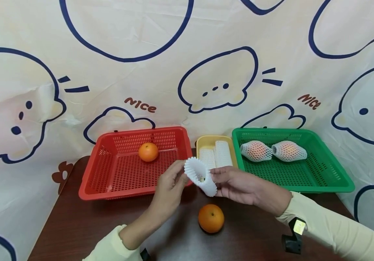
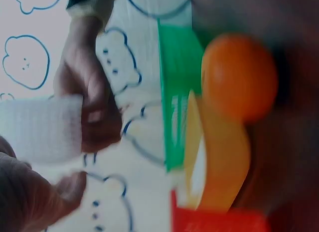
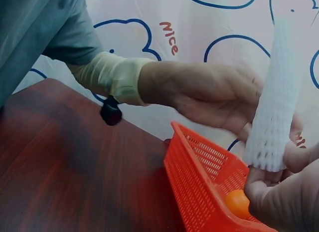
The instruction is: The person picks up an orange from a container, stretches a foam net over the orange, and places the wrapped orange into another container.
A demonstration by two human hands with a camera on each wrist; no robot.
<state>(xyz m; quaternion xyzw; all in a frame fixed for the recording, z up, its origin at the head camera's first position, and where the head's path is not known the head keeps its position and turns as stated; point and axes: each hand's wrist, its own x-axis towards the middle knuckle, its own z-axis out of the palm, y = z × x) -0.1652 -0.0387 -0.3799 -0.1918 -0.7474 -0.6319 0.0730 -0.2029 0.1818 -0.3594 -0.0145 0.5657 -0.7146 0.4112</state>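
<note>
Both hands hold a white foam net sleeve (image 1: 201,177) above the table, its scalloped mouth spread wide. My left hand (image 1: 170,188) grips it by the rim on the left side. On the other side my right hand (image 1: 242,185) pinches it, with thumb and fingers near the lower end in the right wrist view, where the sleeve (image 3: 274,107) appears long and tapered. An orange (image 1: 211,218) sits on the table just below the sleeve, touched by neither hand. The left wrist view is blurred.
At the back left, a red basket (image 1: 118,194) contains one orange (image 1: 148,152). A yellow tray (image 1: 201,142) with flat white foam nets (image 1: 223,154) stands in the middle. The green basket (image 1: 324,159) at right has two net-wrapped fruits (image 1: 256,150). A printed cloth hangs behind.
</note>
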